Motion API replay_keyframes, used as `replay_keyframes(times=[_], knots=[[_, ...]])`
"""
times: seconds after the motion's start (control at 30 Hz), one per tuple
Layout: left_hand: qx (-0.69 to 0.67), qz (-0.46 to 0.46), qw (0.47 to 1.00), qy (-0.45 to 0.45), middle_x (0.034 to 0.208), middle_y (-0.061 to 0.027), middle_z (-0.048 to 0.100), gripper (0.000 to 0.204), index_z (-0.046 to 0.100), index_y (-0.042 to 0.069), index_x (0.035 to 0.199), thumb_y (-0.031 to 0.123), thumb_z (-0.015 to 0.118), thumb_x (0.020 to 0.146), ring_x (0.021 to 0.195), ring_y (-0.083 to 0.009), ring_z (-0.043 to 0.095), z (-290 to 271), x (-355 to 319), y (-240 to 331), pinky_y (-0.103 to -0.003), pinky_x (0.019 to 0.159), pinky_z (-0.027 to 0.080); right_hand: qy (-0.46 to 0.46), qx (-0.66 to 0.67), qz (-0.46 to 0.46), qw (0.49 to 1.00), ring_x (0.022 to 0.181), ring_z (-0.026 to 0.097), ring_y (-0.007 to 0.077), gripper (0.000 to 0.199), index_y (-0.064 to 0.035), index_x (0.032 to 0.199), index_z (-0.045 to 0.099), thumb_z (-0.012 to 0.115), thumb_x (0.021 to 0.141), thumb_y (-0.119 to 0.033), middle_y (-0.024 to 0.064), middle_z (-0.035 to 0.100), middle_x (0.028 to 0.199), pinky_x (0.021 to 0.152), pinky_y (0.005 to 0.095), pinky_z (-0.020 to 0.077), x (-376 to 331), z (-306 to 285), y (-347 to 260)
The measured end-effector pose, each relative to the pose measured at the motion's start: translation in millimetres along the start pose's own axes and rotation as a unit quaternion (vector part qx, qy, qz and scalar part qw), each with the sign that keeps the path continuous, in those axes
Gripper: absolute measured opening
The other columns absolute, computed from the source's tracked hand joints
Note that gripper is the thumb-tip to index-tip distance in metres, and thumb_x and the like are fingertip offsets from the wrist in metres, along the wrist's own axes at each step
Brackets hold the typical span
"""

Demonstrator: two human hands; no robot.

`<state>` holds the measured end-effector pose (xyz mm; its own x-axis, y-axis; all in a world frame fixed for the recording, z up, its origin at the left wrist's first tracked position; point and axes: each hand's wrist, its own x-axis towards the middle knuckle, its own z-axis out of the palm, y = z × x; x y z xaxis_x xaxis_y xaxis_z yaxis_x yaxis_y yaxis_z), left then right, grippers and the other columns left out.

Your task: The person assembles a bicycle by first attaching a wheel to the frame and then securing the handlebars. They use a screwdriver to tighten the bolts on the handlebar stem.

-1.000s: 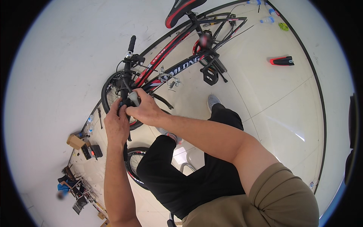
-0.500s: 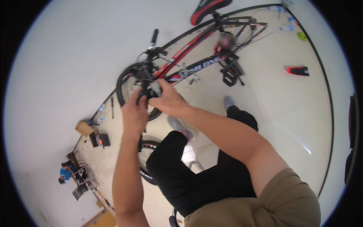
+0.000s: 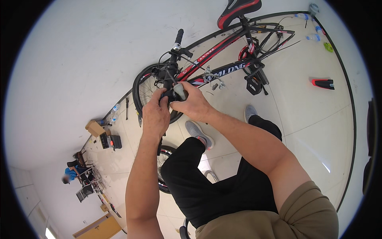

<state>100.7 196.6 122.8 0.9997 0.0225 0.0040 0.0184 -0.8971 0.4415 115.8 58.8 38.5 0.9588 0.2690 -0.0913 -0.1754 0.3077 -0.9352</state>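
The left hand (image 3: 156, 117) grips the handlebar (image 3: 174, 59), which runs just past twelve o'clock, while the right hand (image 3: 195, 105) clasps a grey part (image 3: 180, 91) at its ten o'clock.

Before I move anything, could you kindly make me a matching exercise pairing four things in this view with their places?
Things:
1. black-and-red bicycle saddle
2. rounded grey part
3. open brown cardboard box
4. loose red-and-black wedge-shaped piece

Places:
A. in the grip of the right hand
B. right side of the view, on the pale tiled floor
C. top edge of the view
D. left side of the view

Right pairs: 1-C, 2-A, 3-D, 4-B.
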Motion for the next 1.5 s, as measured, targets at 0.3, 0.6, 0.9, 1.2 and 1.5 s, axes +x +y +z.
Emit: replay_keyframes(times=[0.3,0.6,0.9,1.2,1.5], knots=[[-0.005,0.021,1.000,0.000,0.090,-0.0275,0.069,0.025,0.064,0.005,0.123,0.012,0.053,0.101,0.084,-0.0437,0.069,0.4,-0.2,-3.7,-0.046,0.075,0.052,-0.018,0.007,-0.002,1.000,0.093,0.059,0.0136,0.058,0.0003,0.125,0.058,0.081,0.076,-0.020,0.0063,0.064,0.102,0.083,0.0295,0.0499,-2.5,-3.4,-11.7],[-0.003,-0.010,1.000,-0.025,0.098,-0.0278,0.070,0.027,0.058,0.003,0.127,0.012,0.050,0.103,0.093,-0.0449,0.068,2.8,1.9,4.1,-0.047,0.080,0.053,0.037,-0.032,-0.071,0.996,0.088,0.061,0.0129,0.058,0.0003,0.122,0.060,0.084,0.076,-0.024,0.0060,0.066,0.099,0.080,0.0291,0.0517,2.3,4.8,6.1],[-0.035,-0.041,0.998,-0.015,0.093,-0.0247,0.070,0.024,0.061,0.005,0.123,0.014,0.054,0.102,0.086,-0.0416,0.069,1.5,1.3,4.7,-0.044,0.078,0.053,0.039,-0.059,-0.093,0.993,0.078,0.060,0.0135,0.042,0.0018,0.106,0.064,0.080,0.074,-0.020,0.0068,0.067,0.089,0.073,0.0310,0.0525,0.7,3.6,-3.6],[-0.015,-0.019,1.000,-0.004,0.094,-0.0245,0.071,0.022,0.063,0.006,0.121,0.015,0.054,0.102,0.087,-0.0419,0.069,0.7,1.4,0.6,-0.046,0.077,0.053,0.011,-0.050,-0.051,0.997,0.076,0.058,0.0127,0.038,0.0009,0.103,0.063,0.080,0.076,-0.020,0.0063,0.066,0.087,0.071,0.0310,0.0508,0.8,0.2,-5.2],[-0.013,-0.033,0.999,-0.012,0.094,-0.0249,0.071,0.023,0.063,0.005,0.121,0.015,0.054,0.102,0.088,-0.0421,0.069,0.5,1.9,2.2,-0.045,0.077,0.052,0.021,-0.059,-0.073,0.995,0.079,0.059,0.0143,0.041,0.0008,0.109,0.063,0.078,0.077,-0.020,0.0069,0.066,0.090,0.073,0.0313,0.0506,-1.9,1.1,-6.9]])
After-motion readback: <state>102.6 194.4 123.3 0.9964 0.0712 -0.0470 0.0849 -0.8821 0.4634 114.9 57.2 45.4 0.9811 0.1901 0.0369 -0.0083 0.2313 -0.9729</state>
